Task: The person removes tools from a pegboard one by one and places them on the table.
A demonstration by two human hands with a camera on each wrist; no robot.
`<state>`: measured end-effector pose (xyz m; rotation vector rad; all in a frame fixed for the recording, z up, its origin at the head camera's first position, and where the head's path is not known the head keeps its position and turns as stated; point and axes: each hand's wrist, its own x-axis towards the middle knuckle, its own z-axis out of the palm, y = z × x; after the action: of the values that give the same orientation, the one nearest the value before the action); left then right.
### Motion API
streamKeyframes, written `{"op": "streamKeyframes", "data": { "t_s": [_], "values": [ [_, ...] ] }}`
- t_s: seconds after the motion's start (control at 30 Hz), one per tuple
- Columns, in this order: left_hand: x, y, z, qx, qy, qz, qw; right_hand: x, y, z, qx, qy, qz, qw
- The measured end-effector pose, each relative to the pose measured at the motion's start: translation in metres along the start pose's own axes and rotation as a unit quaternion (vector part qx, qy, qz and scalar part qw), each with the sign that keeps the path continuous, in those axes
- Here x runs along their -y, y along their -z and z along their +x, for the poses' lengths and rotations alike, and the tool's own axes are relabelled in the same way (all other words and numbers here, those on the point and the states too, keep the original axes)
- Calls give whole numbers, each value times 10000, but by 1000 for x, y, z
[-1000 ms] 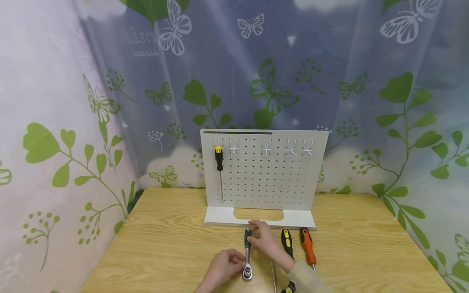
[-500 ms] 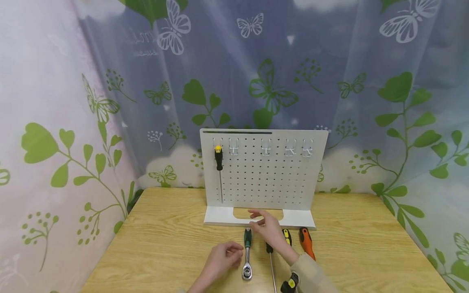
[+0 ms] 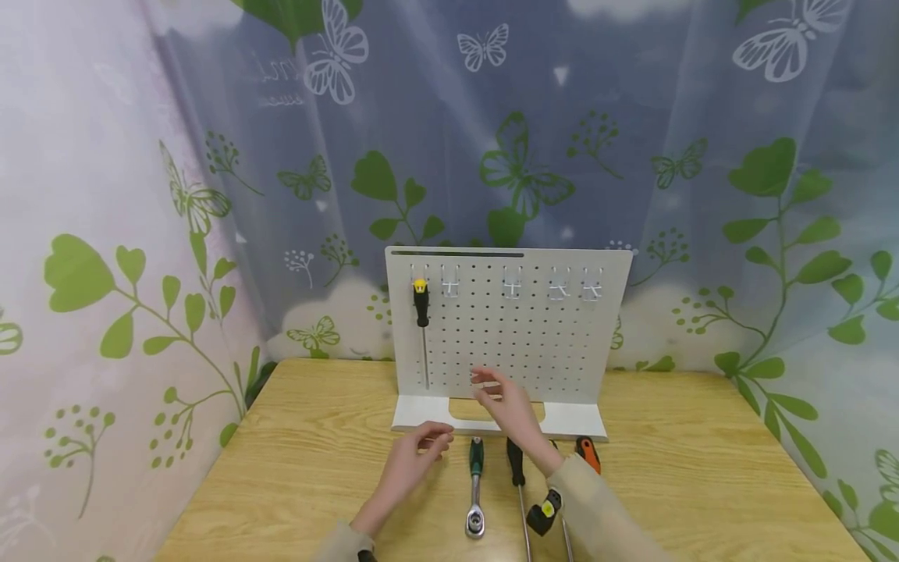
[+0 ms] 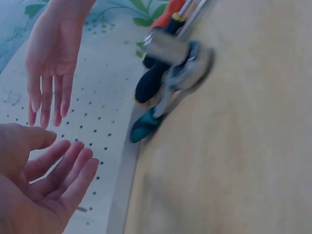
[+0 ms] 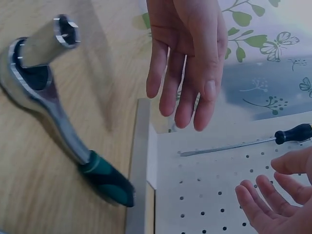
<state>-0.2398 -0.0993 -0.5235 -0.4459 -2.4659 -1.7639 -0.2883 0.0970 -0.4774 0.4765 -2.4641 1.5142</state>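
Observation:
A socket ratchet (image 3: 475,488) with a green and black handle lies on the wooden table, its socket end nearest the camera. Neither hand touches it. My left hand (image 3: 414,454) hovers to its left, fingers loosely bent, holding nothing. Beyond the handle, in front of the pegboard's lower part, my right hand (image 3: 511,402) is raised with relaxed fingers and nothing in them. The right wrist view shows the ratchet (image 5: 58,117) beside the board's base, its socket standing up. A black-handled screwdriver (image 3: 517,464) lies right of the ratchet, near my right forearm.
The white pegboard (image 3: 485,336) stands at the table's back, with several clear hooks (image 3: 512,282) along its top. A yellow-and-black screwdriver (image 3: 421,304) hangs at its left. An orange-handled screwdriver (image 3: 587,451) lies at the right; my right sleeve partly hides it and another tool.
Both hands have come away from the ratchet. The right hand has risen forward toward the pegboard; the left has moved forward and left. The ratchet stays in place.

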Motion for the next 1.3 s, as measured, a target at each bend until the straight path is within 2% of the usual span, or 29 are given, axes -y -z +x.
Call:
{"op": "streamKeyframes", "data": {
  "t_s": [0.1, 0.17, 0.33, 0.47, 0.6, 0.7, 0.9, 1.13, 1.3],
  "values": [
    [0, 9, 11, -5, -122, -25, 9999, 6, -1, 10, 20, 26, 168, 9999],
    [1, 14, 19, -133, -189, -25, 9997, 11, -1, 16, 14, -7, 225, 9997],
    [4, 24, 40, -735, -273, -160, 9968, 21, -4, 31, 44, 13, 358, 9993],
    [8, 31, 59, -1258, -265, -230, 9914, 26, -7, 43, 37, 120, 455, 9989],
    [9, 34, 73, -1629, -87, -105, 9865, 32, -10, 53, 69, 121, 546, 9984],
    [11, 33, 80, -1668, -20, -153, 9859, 34, -13, 60, 135, 83, 719, 9973],
    [17, 32, 91, -1455, 57, -330, 9888, 41, -19, 73, 255, 123, 889, 9956],
    [18, 33, 89, -1293, 301, -475, 9900, 46, -24, 87, 240, 142, 941, 9952],
    [16, 32, 86, -1322, 334, -638, 9886, 48, -28, 96, 286, 283, 1407, 9892]
  ]
}}
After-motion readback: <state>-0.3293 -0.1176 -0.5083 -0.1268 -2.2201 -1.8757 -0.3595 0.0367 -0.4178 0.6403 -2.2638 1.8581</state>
